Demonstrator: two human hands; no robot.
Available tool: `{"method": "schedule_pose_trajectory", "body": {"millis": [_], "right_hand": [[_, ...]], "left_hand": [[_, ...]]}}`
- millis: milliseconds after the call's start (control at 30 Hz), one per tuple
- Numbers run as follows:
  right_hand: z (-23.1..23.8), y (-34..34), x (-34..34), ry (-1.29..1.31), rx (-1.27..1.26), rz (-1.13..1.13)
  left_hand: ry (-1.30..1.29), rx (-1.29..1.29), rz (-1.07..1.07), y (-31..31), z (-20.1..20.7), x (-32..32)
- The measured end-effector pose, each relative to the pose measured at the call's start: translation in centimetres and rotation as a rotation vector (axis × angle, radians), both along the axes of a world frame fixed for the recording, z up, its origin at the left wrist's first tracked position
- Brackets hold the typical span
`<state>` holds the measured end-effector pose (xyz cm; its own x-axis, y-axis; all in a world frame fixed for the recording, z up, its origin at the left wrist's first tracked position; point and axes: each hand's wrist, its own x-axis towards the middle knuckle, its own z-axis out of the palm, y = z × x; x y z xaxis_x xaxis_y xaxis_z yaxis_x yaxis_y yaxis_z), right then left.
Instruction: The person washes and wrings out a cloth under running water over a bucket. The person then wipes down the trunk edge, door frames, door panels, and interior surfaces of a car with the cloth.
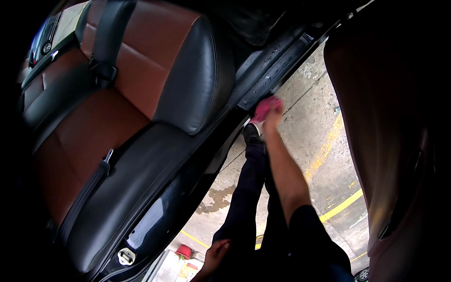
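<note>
My right hand (272, 120), slightly blurred, is closed on a pink cloth (266, 106). The cloth is bunched at the lower end of the car's black door sill (263, 84), just above my shoe (252, 134) as seen from here. Whether it presses on the sill I cannot tell. Low in the picture, my left hand (217, 254) hangs beside my dark trouser leg (239, 207). Its fingers are curled in and nothing shows in them. Water drops dot the sill.
On the left is a brown and black car seat (136, 61) with a seat belt buckle (108, 160). A dark open door (390, 117) stands on the right. Between them lies concrete ground (305, 117) with yellow lines. A red pot (183, 251) stands at lower left.
</note>
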<state>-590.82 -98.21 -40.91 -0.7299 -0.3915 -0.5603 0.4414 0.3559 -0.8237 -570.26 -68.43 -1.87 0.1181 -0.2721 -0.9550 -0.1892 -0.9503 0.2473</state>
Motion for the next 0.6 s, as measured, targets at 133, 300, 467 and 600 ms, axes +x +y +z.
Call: {"method": "schedule_pose_trajectory", "body": {"millis": [133,300,467,600], "right_hand": [[3.0,-6.3,-6.0,0.211,-0.188,0.030],[6.0,-5.5,1.3,0.724,0.279,0.919],[11.4,0.3,6.7,0.305,0.015,1.011],[11.2,-7.3,-0.1,0.419,0.034,0.903]], "left_hand": [[-0.016,0.018,-0.147,-2.1,-1.3,0.7],[0.020,-0.014,-0.332,-5.7,-1.6,0.9],[0.015,-0.097,-0.335,-9.1,-1.4,0.6],[0.045,-0.108,-0.332,-11.8,-1.4,0.0]]}}
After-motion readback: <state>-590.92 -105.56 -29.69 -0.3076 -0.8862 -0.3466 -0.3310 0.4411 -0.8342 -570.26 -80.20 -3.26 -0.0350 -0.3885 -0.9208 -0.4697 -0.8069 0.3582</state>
